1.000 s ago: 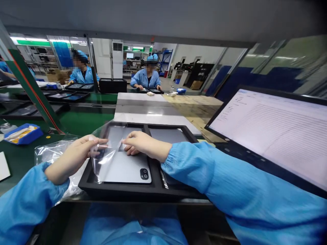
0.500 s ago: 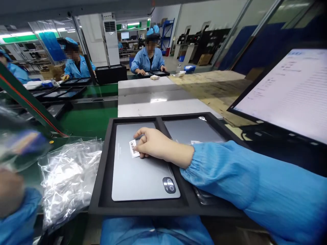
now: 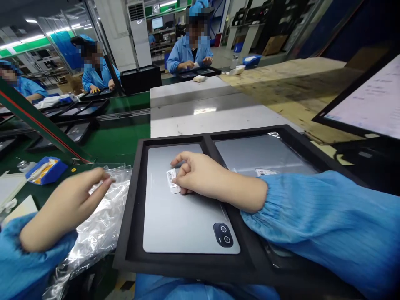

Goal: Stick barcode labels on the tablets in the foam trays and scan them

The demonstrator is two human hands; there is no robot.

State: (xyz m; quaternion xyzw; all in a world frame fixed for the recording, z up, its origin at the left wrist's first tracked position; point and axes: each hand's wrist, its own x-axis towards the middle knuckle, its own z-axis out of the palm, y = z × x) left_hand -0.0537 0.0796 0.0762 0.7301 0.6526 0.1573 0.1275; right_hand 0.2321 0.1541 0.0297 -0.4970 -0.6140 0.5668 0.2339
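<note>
My right hand lies over a grey tablet, its thumb and fingers closed on the edge of a small white barcode label. The tablet rests back side up, its camera block at the lower right, in the left compartment of a black tray. In the right compartment a second tablet, wrapped in clear film, is partly hidden by my right sleeve. My left hand, with thumb and fingertips slightly apart and nothing visible between them, hovers over a pile of clear plastic bags left of the tray.
A blue box with yellow and white items sits at the left. A slanted green post crosses that side. Behind the tray are a white board and a monitor. Several co-workers in blue sit further back, one facing me.
My left hand has come in from the left edge to the bags; the blurred clear plastic there has gone from view. My right hand keeps the label. The view has shifted.
</note>
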